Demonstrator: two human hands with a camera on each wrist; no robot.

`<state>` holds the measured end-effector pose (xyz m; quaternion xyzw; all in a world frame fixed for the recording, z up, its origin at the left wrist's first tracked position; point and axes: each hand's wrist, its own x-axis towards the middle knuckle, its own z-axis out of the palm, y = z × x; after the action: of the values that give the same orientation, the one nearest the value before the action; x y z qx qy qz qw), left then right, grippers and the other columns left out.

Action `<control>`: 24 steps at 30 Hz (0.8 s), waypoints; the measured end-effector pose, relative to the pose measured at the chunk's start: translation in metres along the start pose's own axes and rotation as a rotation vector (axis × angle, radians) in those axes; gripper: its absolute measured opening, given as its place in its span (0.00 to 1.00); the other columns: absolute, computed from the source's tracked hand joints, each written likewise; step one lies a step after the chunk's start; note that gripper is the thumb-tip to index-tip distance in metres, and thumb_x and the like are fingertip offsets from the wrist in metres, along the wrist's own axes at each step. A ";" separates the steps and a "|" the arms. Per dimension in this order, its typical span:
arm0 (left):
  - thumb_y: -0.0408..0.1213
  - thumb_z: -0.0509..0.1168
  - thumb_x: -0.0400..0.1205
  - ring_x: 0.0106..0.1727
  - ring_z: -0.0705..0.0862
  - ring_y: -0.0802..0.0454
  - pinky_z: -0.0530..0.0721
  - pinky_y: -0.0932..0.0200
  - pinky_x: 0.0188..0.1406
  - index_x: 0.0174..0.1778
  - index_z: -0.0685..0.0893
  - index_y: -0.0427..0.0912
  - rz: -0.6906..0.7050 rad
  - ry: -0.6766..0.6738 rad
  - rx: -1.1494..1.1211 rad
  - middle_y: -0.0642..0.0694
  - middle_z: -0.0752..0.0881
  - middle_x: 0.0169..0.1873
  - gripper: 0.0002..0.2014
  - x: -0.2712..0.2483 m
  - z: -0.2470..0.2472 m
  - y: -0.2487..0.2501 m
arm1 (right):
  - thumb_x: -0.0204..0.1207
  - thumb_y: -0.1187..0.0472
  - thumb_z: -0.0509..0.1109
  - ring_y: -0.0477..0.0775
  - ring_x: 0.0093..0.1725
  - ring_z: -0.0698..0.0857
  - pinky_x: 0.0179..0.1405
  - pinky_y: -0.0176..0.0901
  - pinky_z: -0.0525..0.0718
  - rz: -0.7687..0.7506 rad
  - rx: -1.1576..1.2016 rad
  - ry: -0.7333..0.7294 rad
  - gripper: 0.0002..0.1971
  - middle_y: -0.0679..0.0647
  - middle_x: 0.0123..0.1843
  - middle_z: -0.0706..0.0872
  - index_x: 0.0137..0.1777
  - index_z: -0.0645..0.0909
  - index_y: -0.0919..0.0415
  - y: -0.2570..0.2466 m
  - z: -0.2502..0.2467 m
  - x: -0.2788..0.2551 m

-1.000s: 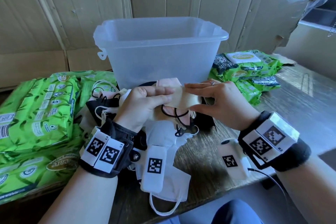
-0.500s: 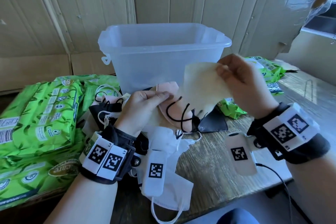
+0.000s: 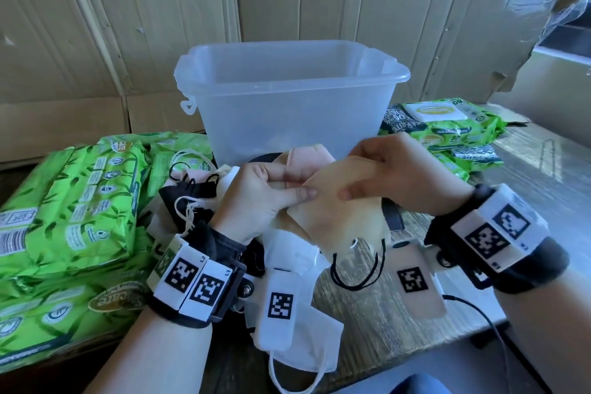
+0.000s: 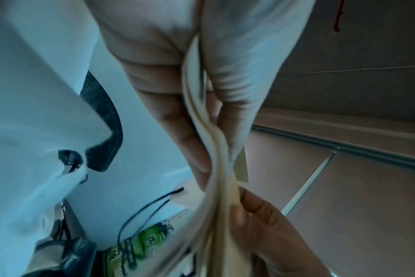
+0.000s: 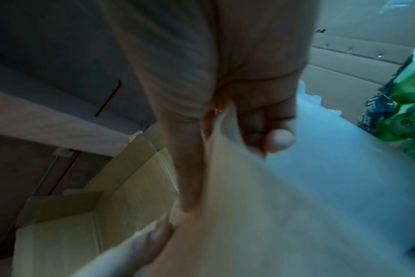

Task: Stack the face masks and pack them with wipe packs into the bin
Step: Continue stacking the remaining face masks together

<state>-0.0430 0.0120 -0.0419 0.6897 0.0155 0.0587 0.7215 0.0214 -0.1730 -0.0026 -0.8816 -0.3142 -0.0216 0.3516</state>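
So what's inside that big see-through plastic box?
Nothing can be seen inside the big translucent plastic bin; its cloudy walls look bare. Both hands and the beige face mask they hold cover its lowest front part, so that bit stays unknown.

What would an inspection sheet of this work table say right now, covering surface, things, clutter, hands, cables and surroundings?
Surface: wooden table, worn grain.
Job's things: clear bin upright at the back, nothing seen inside; beige mask held in front of it; green wipe packs stacked left, more wipe packs right of the bin.
Clutter: loose masks, black, white and pink, heaped under the hands.
Hands: left hand and right hand both pinch the beige mask.
Cables: thin black wire trailing from the right wrist gear.
Surroundings: cardboard panels behind the table.
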 end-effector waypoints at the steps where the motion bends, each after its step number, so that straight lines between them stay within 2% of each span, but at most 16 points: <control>1: 0.36 0.77 0.59 0.41 0.87 0.48 0.88 0.41 0.49 0.31 0.91 0.43 0.034 0.053 0.026 0.43 0.91 0.35 0.06 0.002 -0.002 -0.001 | 0.58 0.59 0.83 0.43 0.26 0.68 0.25 0.38 0.65 0.039 -0.027 0.097 0.12 0.49 0.23 0.72 0.32 0.82 0.63 0.003 -0.003 0.001; 2: 0.42 0.80 0.60 0.45 0.86 0.48 0.84 0.42 0.57 0.33 0.92 0.45 0.065 0.090 0.060 0.44 0.90 0.38 0.09 0.004 -0.003 -0.002 | 0.58 0.59 0.82 0.45 0.28 0.66 0.25 0.42 0.63 0.080 -0.008 0.261 0.15 0.50 0.23 0.68 0.28 0.79 0.67 0.006 -0.006 0.002; 4: 0.51 0.79 0.64 0.49 0.86 0.51 0.79 0.46 0.62 0.33 0.92 0.50 0.089 0.131 0.051 0.48 0.91 0.39 0.10 0.004 -0.003 -0.003 | 0.60 0.59 0.80 0.47 0.28 0.63 0.25 0.42 0.61 0.094 0.105 0.640 0.17 0.50 0.23 0.66 0.26 0.76 0.69 0.010 -0.016 0.006; 5: 0.53 0.76 0.66 0.51 0.87 0.52 0.79 0.49 0.62 0.33 0.93 0.53 0.099 0.150 0.034 0.51 0.91 0.41 0.09 0.004 -0.002 -0.003 | 0.61 0.58 0.78 0.47 0.28 0.65 0.27 0.40 0.63 0.037 0.154 0.741 0.15 0.51 0.24 0.68 0.26 0.76 0.65 0.009 -0.019 0.007; 6: 0.55 0.72 0.68 0.53 0.87 0.54 0.78 0.51 0.64 0.34 0.93 0.54 0.109 0.165 0.018 0.52 0.92 0.42 0.10 0.004 -0.001 -0.001 | 0.62 0.58 0.76 0.47 0.29 0.68 0.29 0.41 0.67 -0.040 0.174 0.757 0.11 0.50 0.25 0.72 0.27 0.77 0.60 0.007 -0.019 0.007; 7: 0.56 0.68 0.70 0.55 0.87 0.54 0.78 0.50 0.66 0.35 0.93 0.54 0.108 0.178 0.007 0.52 0.92 0.44 0.13 0.004 -0.002 0.000 | 0.62 0.58 0.75 0.45 0.29 0.71 0.32 0.42 0.70 -0.119 0.159 0.705 0.07 0.48 0.26 0.75 0.29 0.78 0.54 0.004 -0.015 0.007; 9: 0.61 0.64 0.71 0.57 0.87 0.49 0.76 0.41 0.69 0.41 0.93 0.49 0.092 0.146 -0.031 0.47 0.91 0.47 0.21 0.002 -0.002 0.003 | 0.63 0.59 0.73 0.39 0.32 0.76 0.36 0.38 0.73 -0.272 0.069 0.418 0.07 0.44 0.31 0.80 0.32 0.79 0.46 -0.003 -0.002 0.001; 11: 0.65 0.67 0.67 0.55 0.87 0.43 0.78 0.35 0.66 0.45 0.91 0.42 0.058 0.099 -0.023 0.40 0.90 0.48 0.28 -0.001 -0.002 0.005 | 0.63 0.59 0.74 0.40 0.36 0.80 0.41 0.34 0.76 -0.379 -0.021 0.080 0.04 0.47 0.36 0.85 0.36 0.84 0.48 -0.008 0.012 -0.006; 13: 0.59 0.74 0.63 0.47 0.86 0.43 0.79 0.32 0.59 0.39 0.90 0.36 0.065 0.102 0.031 0.38 0.89 0.41 0.26 0.000 -0.002 0.003 | 0.64 0.55 0.75 0.44 0.39 0.82 0.43 0.35 0.78 -0.431 -0.068 -0.126 0.06 0.51 0.42 0.87 0.41 0.88 0.52 -0.007 0.018 -0.009; 14: 0.53 0.75 0.64 0.43 0.85 0.44 0.80 0.33 0.58 0.35 0.91 0.39 0.073 0.116 0.069 0.37 0.89 0.38 0.19 0.000 -0.001 0.001 | 0.65 0.49 0.74 0.46 0.40 0.83 0.44 0.37 0.79 -0.412 -0.041 -0.177 0.09 0.52 0.43 0.86 0.42 0.88 0.51 -0.007 0.016 -0.009; 15: 0.48 0.74 0.65 0.42 0.84 0.46 0.81 0.35 0.56 0.31 0.91 0.43 0.072 0.128 0.103 0.39 0.89 0.36 0.11 0.002 -0.001 -0.001 | 0.67 0.44 0.71 0.49 0.41 0.83 0.44 0.39 0.79 -0.366 0.017 -0.172 0.12 0.53 0.44 0.86 0.44 0.88 0.49 -0.006 0.012 -0.007; 17: 0.40 0.74 0.70 0.42 0.84 0.49 0.83 0.41 0.55 0.31 0.91 0.48 0.063 0.111 0.119 0.43 0.89 0.36 0.03 0.003 -0.001 -0.004 | 0.68 0.39 0.66 0.48 0.44 0.83 0.44 0.31 0.76 -0.280 0.109 -0.038 0.18 0.51 0.45 0.84 0.48 0.86 0.48 -0.004 0.004 -0.003; 18: 0.34 0.74 0.73 0.43 0.84 0.50 0.83 0.46 0.55 0.34 0.91 0.48 0.078 0.086 0.123 0.45 0.89 0.37 0.05 0.002 0.001 -0.004 | 0.68 0.40 0.67 0.47 0.45 0.81 0.44 0.25 0.73 -0.257 0.073 0.026 0.18 0.49 0.45 0.82 0.51 0.85 0.49 -0.004 0.002 0.000; 20: 0.29 0.69 0.77 0.42 0.85 0.54 0.83 0.56 0.50 0.37 0.90 0.44 0.118 0.026 0.141 0.49 0.90 0.36 0.07 0.001 0.002 -0.004 | 0.70 0.47 0.72 0.48 0.45 0.78 0.46 0.21 0.69 -0.231 -0.041 0.035 0.14 0.44 0.45 0.79 0.53 0.84 0.49 -0.005 0.004 0.006; 22: 0.29 0.68 0.76 0.39 0.85 0.58 0.82 0.64 0.42 0.36 0.89 0.41 0.146 -0.026 0.147 0.51 0.90 0.33 0.06 -0.001 0.003 -0.002 | 0.69 0.56 0.77 0.47 0.44 0.76 0.46 0.21 0.68 -0.221 -0.050 0.007 0.09 0.39 0.43 0.76 0.48 0.83 0.49 -0.006 0.010 0.008; 24: 0.30 0.69 0.76 0.36 0.84 0.60 0.81 0.68 0.39 0.35 0.89 0.39 0.174 -0.039 0.163 0.52 0.89 0.30 0.06 -0.002 0.003 -0.002 | 0.67 0.59 0.79 0.43 0.41 0.75 0.43 0.23 0.68 -0.194 -0.003 0.014 0.09 0.44 0.41 0.75 0.40 0.80 0.49 -0.006 0.012 0.010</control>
<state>-0.0445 0.0084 -0.0436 0.7459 -0.0541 0.1062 0.6553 0.0236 -0.1572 -0.0058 -0.8475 -0.3957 -0.0620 0.3484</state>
